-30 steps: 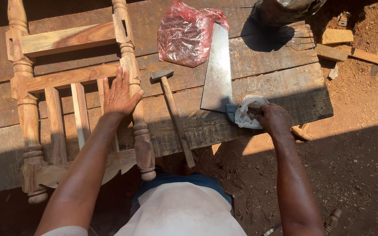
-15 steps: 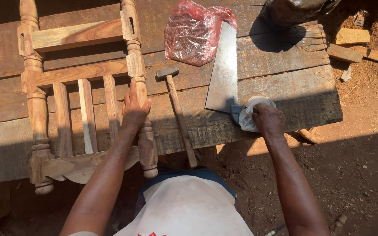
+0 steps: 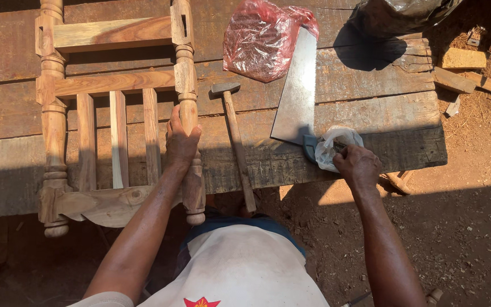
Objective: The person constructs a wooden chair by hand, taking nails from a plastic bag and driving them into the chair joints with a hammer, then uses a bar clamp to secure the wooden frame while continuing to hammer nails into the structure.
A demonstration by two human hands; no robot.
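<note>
A carved wooden chair frame (image 3: 115, 85) with turned posts and flat slats lies on the plank workbench (image 3: 370, 113). My left hand (image 3: 181, 142) is wrapped around the frame's right turned post, near its lower end. My right hand (image 3: 358, 166) rests at the bench's front edge, fingers closed on a small crumpled white plastic bag (image 3: 336, 145) that lies over the blue handle of a handsaw (image 3: 298, 91). A hammer (image 3: 235, 139) with a wooden handle lies between my two hands, head pointing away from me.
A red plastic bag (image 3: 262, 37) sits at the back of the bench beside the saw blade. A dark sack (image 3: 399, 14) stands at the far right corner. Wood offcuts (image 3: 461, 59) lie on the dirt ground to the right.
My left hand slid from the slats onto the right turned post and closed around it. My right hand stays on the white bag at the saw handle.
</note>
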